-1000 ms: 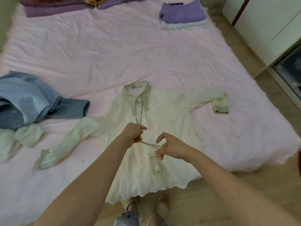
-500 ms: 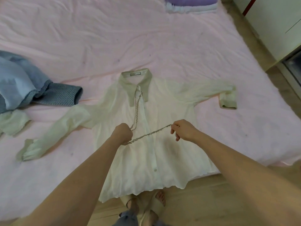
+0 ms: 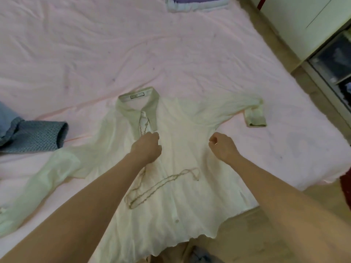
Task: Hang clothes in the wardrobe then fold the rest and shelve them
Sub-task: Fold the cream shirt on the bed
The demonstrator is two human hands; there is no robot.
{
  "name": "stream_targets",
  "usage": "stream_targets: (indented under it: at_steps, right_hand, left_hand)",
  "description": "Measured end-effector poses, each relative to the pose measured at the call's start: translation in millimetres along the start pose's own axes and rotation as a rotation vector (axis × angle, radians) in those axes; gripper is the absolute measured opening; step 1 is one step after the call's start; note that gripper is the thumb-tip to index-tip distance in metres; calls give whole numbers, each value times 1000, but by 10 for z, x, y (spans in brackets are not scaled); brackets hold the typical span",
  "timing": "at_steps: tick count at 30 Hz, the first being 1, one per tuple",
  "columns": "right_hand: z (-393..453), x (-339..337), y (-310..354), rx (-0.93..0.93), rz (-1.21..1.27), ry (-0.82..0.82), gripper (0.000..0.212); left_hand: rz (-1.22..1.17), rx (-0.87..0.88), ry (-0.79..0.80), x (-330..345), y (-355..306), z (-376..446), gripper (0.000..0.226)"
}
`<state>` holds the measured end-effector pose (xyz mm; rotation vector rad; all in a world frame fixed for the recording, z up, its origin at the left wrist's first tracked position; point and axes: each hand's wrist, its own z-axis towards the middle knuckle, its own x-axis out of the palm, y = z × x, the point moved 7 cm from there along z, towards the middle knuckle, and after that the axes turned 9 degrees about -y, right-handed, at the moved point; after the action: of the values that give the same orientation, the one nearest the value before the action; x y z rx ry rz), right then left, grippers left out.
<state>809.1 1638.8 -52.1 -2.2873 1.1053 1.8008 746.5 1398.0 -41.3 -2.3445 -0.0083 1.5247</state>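
The blouse (image 3: 182, 168) lay face-up on the bed (image 3: 171, 54), thin, floppy and light, its chain (image 3: 159, 185) loose across the front. Left hand (image 3: 147, 147) rested near the collar, right hand (image 3: 224, 147) hovered, fingers curled, holding nothing I could see. Best taken at the shoulders.

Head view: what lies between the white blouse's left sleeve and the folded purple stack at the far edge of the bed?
Only bare, wrinkled pink bedsheet separates the white blouse from the folded purple stack, as the head view shows.
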Motion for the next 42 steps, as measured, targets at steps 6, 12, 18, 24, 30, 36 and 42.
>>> stream_targets:
  at_steps: [6, 12, 18, 24, 30, 36, 42]
  right_hand:
    - [791, -598, -903, 287, 175, -267, 40]
    - [1519, -557, -2015, 796, 588, -249, 71]
    - [1977, -449, -2472, 667, 562, -198, 4]
    - [2143, -1319, -3115, 543, 752, -465, 11]
    - [2174, -1800, -3834, 697, 600, -604, 27]
    - [2125, -1328, -3999, 669, 459, -309, 35]
    - [2069, -1505, -3811, 457, 272, -589, 28]
  left_hand:
    - [-115, 132, -65, 180, -1008, 612, 36]
    - [-200, 182, -37, 691, -2100, 1212, 38]
    - [-114, 284, -44, 999, -2946, 1709, 51]
    - [-33, 472, -32, 1186, -3821, 1894, 56]
    - [-2, 627, -28, 1436, -4683, 1951, 40]
    - [211, 655, 191, 2011, -4700, 1851, 56]
    - [182, 820, 99, 2106, -4599, 1751, 59]
